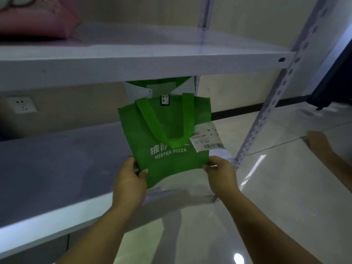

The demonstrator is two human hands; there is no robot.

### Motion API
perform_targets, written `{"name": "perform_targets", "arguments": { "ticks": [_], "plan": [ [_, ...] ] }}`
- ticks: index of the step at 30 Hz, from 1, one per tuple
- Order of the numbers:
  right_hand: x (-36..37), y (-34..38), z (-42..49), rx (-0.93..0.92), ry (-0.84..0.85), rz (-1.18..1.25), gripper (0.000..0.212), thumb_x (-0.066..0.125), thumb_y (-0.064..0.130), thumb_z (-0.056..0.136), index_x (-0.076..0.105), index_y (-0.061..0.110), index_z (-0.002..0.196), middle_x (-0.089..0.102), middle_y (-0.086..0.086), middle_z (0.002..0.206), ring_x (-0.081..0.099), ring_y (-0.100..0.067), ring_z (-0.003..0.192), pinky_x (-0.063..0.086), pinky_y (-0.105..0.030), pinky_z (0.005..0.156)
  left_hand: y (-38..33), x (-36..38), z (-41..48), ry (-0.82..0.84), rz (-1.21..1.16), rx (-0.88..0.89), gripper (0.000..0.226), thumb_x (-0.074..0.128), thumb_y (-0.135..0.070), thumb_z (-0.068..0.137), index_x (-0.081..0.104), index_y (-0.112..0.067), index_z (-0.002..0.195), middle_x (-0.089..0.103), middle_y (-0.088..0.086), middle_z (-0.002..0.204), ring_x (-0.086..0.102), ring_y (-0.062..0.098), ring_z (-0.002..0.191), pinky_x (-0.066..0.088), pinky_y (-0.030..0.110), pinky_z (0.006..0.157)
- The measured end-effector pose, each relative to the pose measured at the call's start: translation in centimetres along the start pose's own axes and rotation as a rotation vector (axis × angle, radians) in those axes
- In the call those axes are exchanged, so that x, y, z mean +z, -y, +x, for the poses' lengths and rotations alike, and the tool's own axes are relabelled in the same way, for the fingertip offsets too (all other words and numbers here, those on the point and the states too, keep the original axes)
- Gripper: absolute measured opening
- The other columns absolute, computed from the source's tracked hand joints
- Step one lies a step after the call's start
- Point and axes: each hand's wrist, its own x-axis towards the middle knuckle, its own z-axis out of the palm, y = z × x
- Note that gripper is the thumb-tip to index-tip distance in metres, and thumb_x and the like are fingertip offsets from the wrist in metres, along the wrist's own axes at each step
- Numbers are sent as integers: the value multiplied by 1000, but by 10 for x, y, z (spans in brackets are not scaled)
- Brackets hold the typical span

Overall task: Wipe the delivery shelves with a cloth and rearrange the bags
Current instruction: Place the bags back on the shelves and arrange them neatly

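Delivery storeroom, slotted metal shelves (144, 61), labelled pizza bag (163, 138)

You are working in dim, bluish light; glare is streaking the glossy floor (270, 187), and wide-angle distortion is bending the shelf upright (276, 103).

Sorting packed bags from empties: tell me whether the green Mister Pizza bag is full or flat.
Flat, apparently empty: the green bag lies spread without bulge, handles folded down, left hand and right hand pinching its bottom corners.

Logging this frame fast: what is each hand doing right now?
Left hand: closed on the lower left corner of the green Mister Pizza bag.
Right hand: closed on the bag's lower right corner.
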Motion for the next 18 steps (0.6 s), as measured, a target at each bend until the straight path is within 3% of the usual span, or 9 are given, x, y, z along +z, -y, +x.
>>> {"name": "perform_targets", "arguments": {
  "ticks": [3,6,7,10,12,15,18],
  "plan": [
    [-22,-7,-28,27,-22,-34,22,55,1,88,67,18,81,62,2,83,53,-5,69,41,-8,57,-9,-4,-24,73,45,-11,27,60,-3,86,50,-26,97,58,-6,90,55,18,86,40,26,69],
    [-43,-15,-55,88,-38,-24,18,56,3,88,69,16,87,66,-7,102,61,-25,90,54,-36,80,-20,-4,-47,120,110,5,27,63,-4,84,50,-26,96,58,-9,85,57,16,80,43,27,67],
    [-52,-18,-63,96,-49,-14,18,56,2,88,70,14,90,65,-8,102,61,-26,92,55,-38,80,-24,-3,-54,131,120,20,26,64,-5,84,51,-25,95,58,-11,83,58,14,78,44,26,64],
    [-79,-27,-88,106,-100,2,19,56,1,88,70,15,89,65,-2,91,59,-14,73,51,-26,60,-37,0,-79,177,151,76,25,66,-6,82,53,-26,92,57,-17,79,54,-2,72,39,11,51],
    [-98,-33,-104,135,-119,14,21,56,1,89,70,17,91,64,3,83,58,-12,68,53,-29,60,-46,4,-96,225,155,101,29,66,-6,82,52,-32,85,58,-17,78,54,-5,70,38,5,47],
    [-126,-41,-128,173,-139,21,21,55,2,90,70,16,94,66,0,84,61,-16,71,53,-32,62,-59,11,-119,290,160,133,27,66,-9,82,53,-32,78,60,-16,78,56,-4,71,38,7,51],
    [-157,-41,-146,172,-191,28,20,54,2,90,69,15,95,66,-3,87,60,-15,71,48,-26,57,-78,16,-139,326,182,194,14,68,-12,82,58,-21,86,62,-14,80,58,1,74,42,13,56]
  ]
}}
